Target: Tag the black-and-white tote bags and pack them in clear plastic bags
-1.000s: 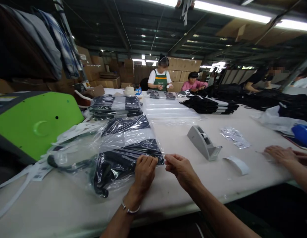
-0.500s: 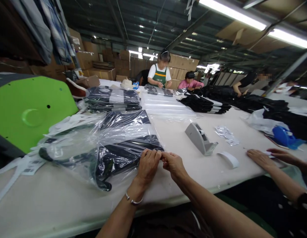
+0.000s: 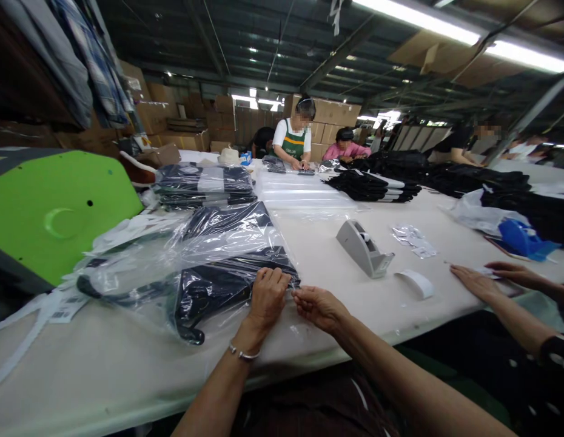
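Note:
A clear plastic bag (image 3: 227,243) lies flat on the table with a dark folded garment (image 3: 213,282) inside and a pale band across the fold. My left hand (image 3: 269,296), wearing a silver bracelet on its wrist, is closed on the bag's near right corner. Right beside that corner, my right hand (image 3: 321,308) pinches thumb and fingers together; what lies between the fingertips is too small to make out. Loose clear film and dark straps (image 3: 191,335) spread from the bag's left side.
A grey tape dispenser (image 3: 364,249) and a curved white strip (image 3: 415,284) lie to the right, with small silvery packets (image 3: 413,240) behind. A co-worker's hands (image 3: 477,282) rest at far right. Bagged garments (image 3: 204,185) and a green machine (image 3: 59,212) stand left.
My right hand has drawn slightly down and away from the bag's corner, leaving a small gap between the hands. My left hand stays on the bag. Across the table, the aproned person's hands have lowered.

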A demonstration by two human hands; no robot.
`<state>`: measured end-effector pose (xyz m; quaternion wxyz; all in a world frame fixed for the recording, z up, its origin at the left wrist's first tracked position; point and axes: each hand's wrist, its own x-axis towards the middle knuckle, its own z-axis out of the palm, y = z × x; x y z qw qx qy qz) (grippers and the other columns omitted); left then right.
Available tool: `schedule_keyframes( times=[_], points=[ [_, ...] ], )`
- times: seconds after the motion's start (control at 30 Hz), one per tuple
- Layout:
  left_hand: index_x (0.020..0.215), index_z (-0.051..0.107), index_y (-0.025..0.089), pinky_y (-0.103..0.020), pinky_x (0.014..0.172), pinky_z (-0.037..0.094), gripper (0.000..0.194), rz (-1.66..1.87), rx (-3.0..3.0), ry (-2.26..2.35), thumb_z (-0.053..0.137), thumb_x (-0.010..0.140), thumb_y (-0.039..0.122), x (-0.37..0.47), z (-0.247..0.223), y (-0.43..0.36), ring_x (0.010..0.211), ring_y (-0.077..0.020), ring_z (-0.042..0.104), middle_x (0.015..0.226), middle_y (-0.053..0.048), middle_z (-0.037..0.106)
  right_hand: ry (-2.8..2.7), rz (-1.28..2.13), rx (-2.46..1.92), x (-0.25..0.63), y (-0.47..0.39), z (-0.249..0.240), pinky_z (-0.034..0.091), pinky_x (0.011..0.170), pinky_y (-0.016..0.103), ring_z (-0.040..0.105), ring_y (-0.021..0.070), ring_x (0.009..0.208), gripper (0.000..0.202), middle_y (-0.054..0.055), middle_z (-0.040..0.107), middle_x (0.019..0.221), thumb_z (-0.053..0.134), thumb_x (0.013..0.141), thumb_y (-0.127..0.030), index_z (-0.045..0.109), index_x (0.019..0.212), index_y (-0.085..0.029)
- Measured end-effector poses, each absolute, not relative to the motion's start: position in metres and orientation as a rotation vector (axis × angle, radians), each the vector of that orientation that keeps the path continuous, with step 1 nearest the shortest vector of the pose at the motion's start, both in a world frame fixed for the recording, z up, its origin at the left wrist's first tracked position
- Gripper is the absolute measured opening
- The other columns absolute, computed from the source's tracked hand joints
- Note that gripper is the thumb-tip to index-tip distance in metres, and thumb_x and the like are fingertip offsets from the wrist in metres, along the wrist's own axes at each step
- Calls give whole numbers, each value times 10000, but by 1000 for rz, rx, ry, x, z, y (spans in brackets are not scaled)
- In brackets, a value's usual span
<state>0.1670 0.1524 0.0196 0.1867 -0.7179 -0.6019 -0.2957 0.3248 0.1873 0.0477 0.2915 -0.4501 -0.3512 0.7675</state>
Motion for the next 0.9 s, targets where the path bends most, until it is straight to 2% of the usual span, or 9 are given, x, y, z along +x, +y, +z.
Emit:
schedule_keyframes(
  times=[0.13,0.23,0.33,0.47,0.6,0.73,0.8,0.9],
  points=[
    [1013,674,217,-397,865,436,225,-849,-2018,-1753,568,878,72,165,35,154,884,-237,589,886,-41,643,-856,2044,-1112,323,185,46,490,604,191,590,79,596,421,-23,647,681,895,530,-172,552,774,-176],
    [992,688,236,-388,865,444,251,-915,-2023,-1825,635,824,57,163,46,155,899,-233,604,894,-26,654,-935,1843,-1091,312,187,42,478,605,220,588,103,618,505,-37,640,712,866,509,-162,538,892,-189],
    [968,700,243,-389,857,454,219,-999,-2026,-1942,704,809,94,159,58,157,913,-237,620,914,-22,666,-1207,1461,-1031,301,191,34,507,674,261,619,133,702,503,-24,635,826,802,631,-207,528,1052,-201],
    [934,718,247,-363,809,470,168,-1088,-2010,-2120,758,808,143,149,74,159,855,-211,642,898,-3,683,-1677,736,-844,297,207,27,518,782,337,610,178,807,331,39,622,933,633,882,-257,545,1197,-207],
    [949,711,238,-318,775,477,175,-1165,-2080,-2066,762,807,151,139,75,150,846,-179,651,902,4,689,-2099,153,-517,309,230,35,462,852,386,624,216,896,252,93,694,999,593,956,-255,612,1205,-218],
    [956,684,234,-352,763,466,160,-1109,-2114,-1878,716,828,144,145,56,131,826,-205,628,850,-16,661,-2374,-145,-108,328,246,51,408,935,383,614,206,1025,195,49,715,1075,573,958,-235,639,1140,-260],
    [965,663,236,-368,756,462,158,-1067,-2122,-1826,676,842,138,156,45,121,821,-221,611,841,-27,642,-2447,-173,41,333,247,53,411,904,370,605,181,920,151,24,708,963,506,966,-187,636,1009,-253],
    [943,613,220,-404,803,477,55,-988,-2093,-1736,590,905,188,175,31,114,810,-231,604,836,-35,632,-2452,-145,75,333,239,41,420,770,351,532,172,718,198,10,639,771,440,963,-133,580,866,-234]
  ],
)
